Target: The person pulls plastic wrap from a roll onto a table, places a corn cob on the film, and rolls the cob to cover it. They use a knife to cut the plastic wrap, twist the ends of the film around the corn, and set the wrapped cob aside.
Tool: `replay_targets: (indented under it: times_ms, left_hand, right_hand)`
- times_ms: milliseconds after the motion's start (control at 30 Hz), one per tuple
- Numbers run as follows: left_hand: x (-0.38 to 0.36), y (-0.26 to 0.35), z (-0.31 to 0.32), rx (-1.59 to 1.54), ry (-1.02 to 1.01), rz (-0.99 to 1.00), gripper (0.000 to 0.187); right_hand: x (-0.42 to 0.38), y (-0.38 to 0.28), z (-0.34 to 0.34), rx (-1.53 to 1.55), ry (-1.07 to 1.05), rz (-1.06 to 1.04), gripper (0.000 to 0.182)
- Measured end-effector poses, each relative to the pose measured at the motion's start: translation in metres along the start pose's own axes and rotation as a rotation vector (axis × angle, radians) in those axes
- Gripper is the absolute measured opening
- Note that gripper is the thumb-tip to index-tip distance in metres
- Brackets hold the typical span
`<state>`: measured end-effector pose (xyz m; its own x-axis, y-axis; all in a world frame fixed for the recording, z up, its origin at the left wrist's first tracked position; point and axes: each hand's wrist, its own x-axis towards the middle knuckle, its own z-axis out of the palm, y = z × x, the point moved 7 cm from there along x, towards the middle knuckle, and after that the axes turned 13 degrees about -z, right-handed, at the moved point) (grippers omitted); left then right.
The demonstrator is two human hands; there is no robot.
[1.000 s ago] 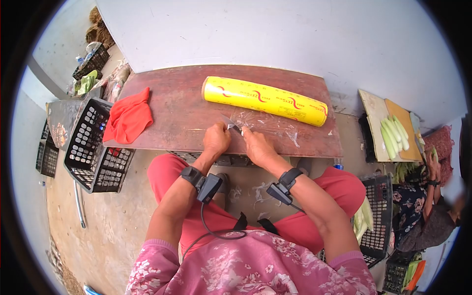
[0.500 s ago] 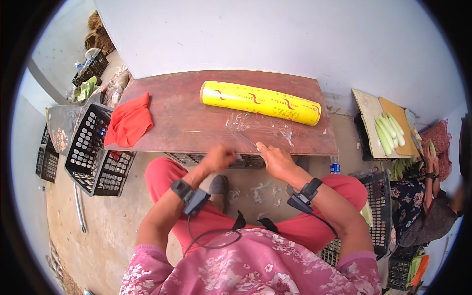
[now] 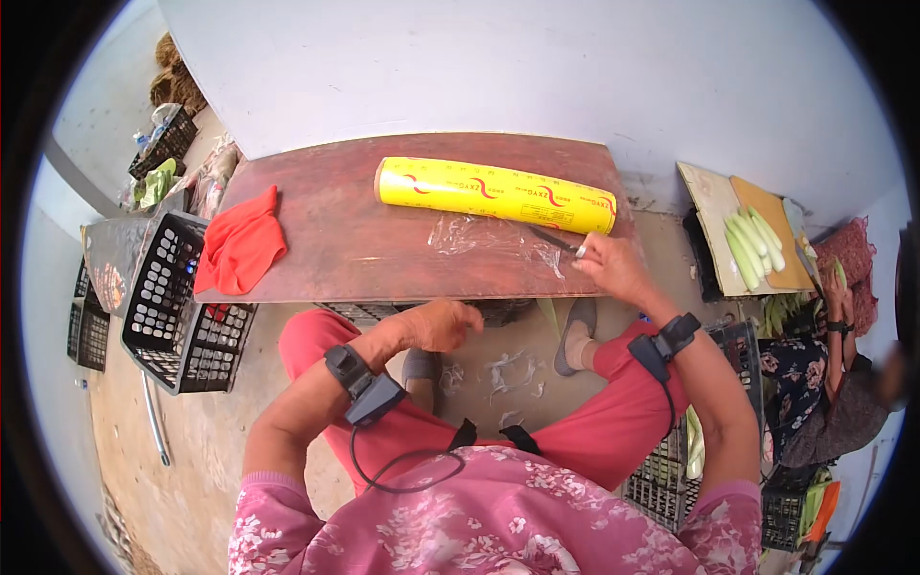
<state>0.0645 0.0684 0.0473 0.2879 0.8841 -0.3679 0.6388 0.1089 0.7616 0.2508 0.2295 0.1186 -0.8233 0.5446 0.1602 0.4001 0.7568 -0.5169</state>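
My right hand [image 3: 613,266] is closed on the end of a small dark-bladed knife [image 3: 553,240] at the table's right side. The blade points left toward a yellow printed roll of cling film [image 3: 498,195], which lies across the wooden table. Crumpled clear film [image 3: 479,235] is spread in front of the roll, near the blade. My left hand [image 3: 443,326] hangs just off the table's front edge, fingers loosely bent and apart, with nothing visible in it.
A red cloth [image 3: 244,240] lies on the left of the reddish table [image 3: 335,230]. Black crates [image 3: 163,287] stand at the left. To the right, pale long vegetables [image 3: 752,244] rest on a board, and another person [image 3: 815,393] sits holding a vegetable. Film scraps litter the floor.
My right hand has moved right and up over the table with the knife, toward the roll's right end. My left hand has dropped back from the table edge.
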Motion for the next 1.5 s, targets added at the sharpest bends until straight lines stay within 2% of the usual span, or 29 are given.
replay_targets:
  times_ms: [100, 200, 300, 400, 600, 700, 900, 1133, 1300, 1400, 1500]
  left_hand:
    - [0.012, -0.001, 0.016, 0.366, -0.072, 0.053, 0.022]
    - [0.025, 0.013, 0.004, 0.289, 0.29, 0.143, 0.023]
    - [0.053, 0.033, 0.007, 0.275, 0.477, 0.144, 0.027]
    - [0.077, 0.069, 0.019, 0.377, 0.658, 0.375, 0.033]
    - [0.142, 0.065, 0.036, 0.591, 0.546, 0.057, 0.02]
    - [0.14, 0.066, 0.038, 0.601, 0.691, 0.199, 0.01]
    - [0.138, 0.068, 0.042, 0.653, 0.787, 0.257, 0.009]
    - [0.135, 0.069, 0.043, 0.685, 0.778, 0.257, 0.01]
    - [0.117, 0.068, 0.055, 0.646, 0.697, 0.275, 0.015]
    - [0.114, 0.07, 0.056, 0.662, 0.743, 0.327, 0.014]
    - [0.108, 0.065, 0.071, 0.72, 0.638, 0.364, 0.014]
  right_hand:
    - [0.003, 0.012, -0.003, 0.023, 0.012, 0.029, 0.019]
    - [0.0, 0.025, 0.002, -0.021, -0.038, -0.001, 0.02]
    - [-0.007, 0.044, 0.009, -0.029, -0.058, -0.027, 0.017]
    - [-0.019, 0.056, 0.01, -0.028, -0.06, -0.027, 0.014]
    - [-0.039, 0.071, 0.009, 0.029, -0.046, -0.055, 0.011]
    - [-0.042, 0.072, 0.013, 0.059, -0.049, -0.08, 0.011]
    - [-0.036, 0.079, 0.03, 0.064, -0.161, -0.101, 0.014]
    - [-0.042, 0.08, 0.041, -0.093, -0.344, 0.044, 0.015]
    - [-0.061, 0.074, 0.027, -0.135, -0.342, 0.052, 0.016]
    - [-0.071, 0.07, 0.018, -0.177, -0.323, 0.036, 0.014]
    - [-0.082, 0.074, 0.006, -0.245, -0.323, 0.001, 0.013]
